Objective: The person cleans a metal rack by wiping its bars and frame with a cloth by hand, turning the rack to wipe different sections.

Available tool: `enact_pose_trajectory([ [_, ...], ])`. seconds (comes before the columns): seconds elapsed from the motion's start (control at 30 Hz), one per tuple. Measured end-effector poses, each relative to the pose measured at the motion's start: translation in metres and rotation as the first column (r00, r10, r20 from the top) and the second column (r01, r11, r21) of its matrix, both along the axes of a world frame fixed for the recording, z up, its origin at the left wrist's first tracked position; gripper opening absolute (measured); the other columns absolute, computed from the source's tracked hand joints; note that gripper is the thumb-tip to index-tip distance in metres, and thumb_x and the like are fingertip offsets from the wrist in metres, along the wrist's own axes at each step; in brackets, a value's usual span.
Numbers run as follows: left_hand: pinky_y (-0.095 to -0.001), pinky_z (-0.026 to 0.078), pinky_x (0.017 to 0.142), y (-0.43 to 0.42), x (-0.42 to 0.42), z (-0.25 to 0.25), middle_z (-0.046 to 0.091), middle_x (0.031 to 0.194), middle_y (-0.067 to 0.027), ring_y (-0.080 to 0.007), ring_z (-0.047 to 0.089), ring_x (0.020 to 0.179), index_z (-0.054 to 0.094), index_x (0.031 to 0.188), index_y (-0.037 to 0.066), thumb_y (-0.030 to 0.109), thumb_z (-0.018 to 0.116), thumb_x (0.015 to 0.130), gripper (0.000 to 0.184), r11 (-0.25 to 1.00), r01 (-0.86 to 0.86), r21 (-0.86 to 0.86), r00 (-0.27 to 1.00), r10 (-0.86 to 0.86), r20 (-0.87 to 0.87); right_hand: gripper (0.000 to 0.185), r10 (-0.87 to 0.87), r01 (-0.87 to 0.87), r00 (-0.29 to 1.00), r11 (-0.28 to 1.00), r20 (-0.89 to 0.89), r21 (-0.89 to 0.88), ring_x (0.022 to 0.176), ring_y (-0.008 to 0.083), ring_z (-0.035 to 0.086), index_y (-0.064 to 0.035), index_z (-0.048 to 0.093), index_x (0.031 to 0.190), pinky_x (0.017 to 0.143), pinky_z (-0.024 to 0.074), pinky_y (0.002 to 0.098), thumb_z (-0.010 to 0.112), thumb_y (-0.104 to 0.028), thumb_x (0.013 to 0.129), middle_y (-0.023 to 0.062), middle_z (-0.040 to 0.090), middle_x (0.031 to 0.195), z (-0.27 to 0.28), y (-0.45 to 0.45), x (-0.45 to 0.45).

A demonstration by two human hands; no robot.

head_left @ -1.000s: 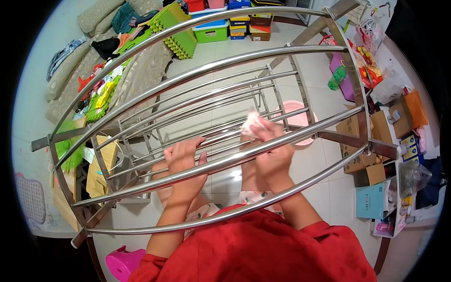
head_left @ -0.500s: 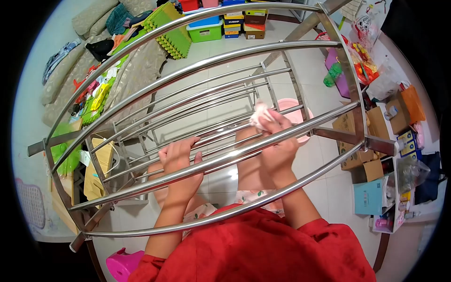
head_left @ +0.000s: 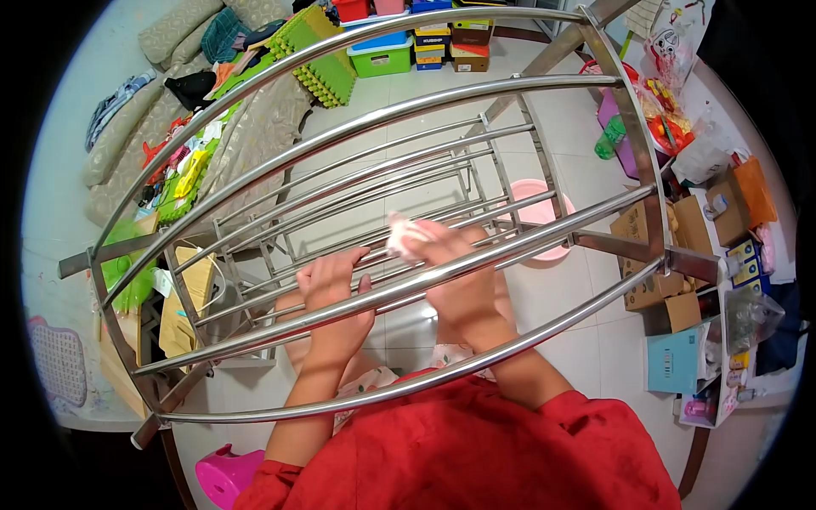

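Note:
A metal rack (head_left: 374, 127) of curved and straight bars spans the view in front of my body. My left hand (head_left: 334, 297) is closed round one of its inner bars, left of centre, with the thumb on the near side. To its right, my right hand (head_left: 456, 276) grips a crumpled pale cloth (head_left: 407, 237) against an inner bar, close to the left hand. A thick front bar passes across both hands and hides part of them. The cloth is slightly blurred.
Behind the rack's right part a pink basin (head_left: 531, 208) stands on the floor. Cardboard boxes (head_left: 646, 280) and a light blue box (head_left: 671, 360) are at the right. A magenta stool (head_left: 228, 476) stands lower left. A covered sofa (head_left: 263, 127) holds clothes.
My right hand has moved left with the cloth along the bars, after a small shift to the right. My left hand keeps its place on the rack.

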State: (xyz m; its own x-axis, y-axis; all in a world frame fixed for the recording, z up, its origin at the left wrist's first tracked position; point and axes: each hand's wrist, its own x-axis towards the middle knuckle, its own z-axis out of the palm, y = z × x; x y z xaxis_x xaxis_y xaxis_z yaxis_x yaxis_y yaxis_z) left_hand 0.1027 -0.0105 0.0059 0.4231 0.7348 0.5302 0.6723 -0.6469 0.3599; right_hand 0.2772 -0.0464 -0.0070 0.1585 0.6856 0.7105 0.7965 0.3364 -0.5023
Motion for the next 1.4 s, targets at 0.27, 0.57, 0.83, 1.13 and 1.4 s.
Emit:
enact_pose_trajectory([
  [0.27, -0.0394, 0.036, 0.088, 0.0, 0.0, 0.002, 0.061, 0.096, -0.0083, -0.0286, 0.056, 0.088, 0.058, 0.109, 0.009, 0.003, 0.062, 0.072, 0.037, 0.997, -0.001, 0.079, 1.0, -0.001, 0.014, 0.02, -0.109, 0.133, 0.884, 0.991, -0.454, 0.021, 0.08, 0.0148, 0.065, 0.0022, 0.068, 0.101, 0.069, 0.0529, 0.0237, 0.065, 0.0, 0.081, 0.011, 0.068, 0.094, 0.006, -0.017, 0.031],
  [0.57, -0.0407, 0.032, 0.092, 0.0, -0.002, 0.003, 0.062, 0.102, -0.0096, -0.0281, 0.055, 0.097, 0.057, 0.113, 0.009, 0.008, 0.063, 0.078, 0.036, 1.0, 0.006, -0.012, 1.0, -0.006, -0.008, 0.022, -0.18, -0.455, 0.083, 0.868, -0.98, -0.198, 0.059, 0.0206, 0.066, 0.0049, 0.055, 0.105, 0.041, 0.0497, 0.027, 0.052, -0.012, 0.092, 0.0159, 0.066, 0.08, 0.039, -0.044, 0.027],
  [0.83, -0.0415, 0.031, 0.095, 0.0, 0.009, 0.01, 0.062, 0.106, -0.0081, -0.0257, 0.056, 0.1, 0.057, 0.116, 0.01, 0.004, 0.063, 0.076, 0.04, 0.995, 0.1, -0.012, 0.993, -0.099, 0.059, 0.023, -0.179, -0.149, 0.317, 0.96, -0.931, -0.235, 0.058, 0.0169, 0.066, 0.0061, 0.058, 0.103, 0.041, 0.0505, 0.0227, 0.053, -0.013, 0.093, 0.0124, 0.066, 0.078, 0.017, -0.035, 0.061],
  [1.13, -0.0411, 0.032, 0.093, 0.0, 0.008, 0.004, 0.062, 0.103, -0.0081, -0.0251, 0.057, 0.099, 0.057, 0.117, 0.01, 0.001, 0.064, 0.074, 0.044, 0.996, 0.091, 0.001, 0.995, -0.091, 0.048, 0.023, -0.195, -0.341, 0.618, 0.806, -0.761, -0.483, 0.057, 0.0139, 0.065, 0.0027, 0.058, 0.105, 0.042, 0.0505, 0.0207, 0.055, -0.016, 0.093, 0.0087, 0.066, 0.077, 0.026, -0.027, 0.064],
  [1.4, -0.0405, 0.034, 0.092, -0.001, 0.003, 0.003, 0.064, 0.099, -0.0093, -0.0274, 0.058, 0.094, 0.061, 0.112, 0.008, 0.004, 0.06, 0.079, 0.034, 0.997, 0.077, -0.016, 0.975, -0.072, 0.209, 0.017, -0.03, -0.344, -0.298, 0.936, -0.954, 0.078, 0.086, 0.0277, 0.067, 0.0046, 0.054, 0.103, 0.065, 0.0574, 0.0248, 0.05, -0.002, 0.088, 0.0206, 0.062, 0.099, 0.025, -0.031, 0.043],
])
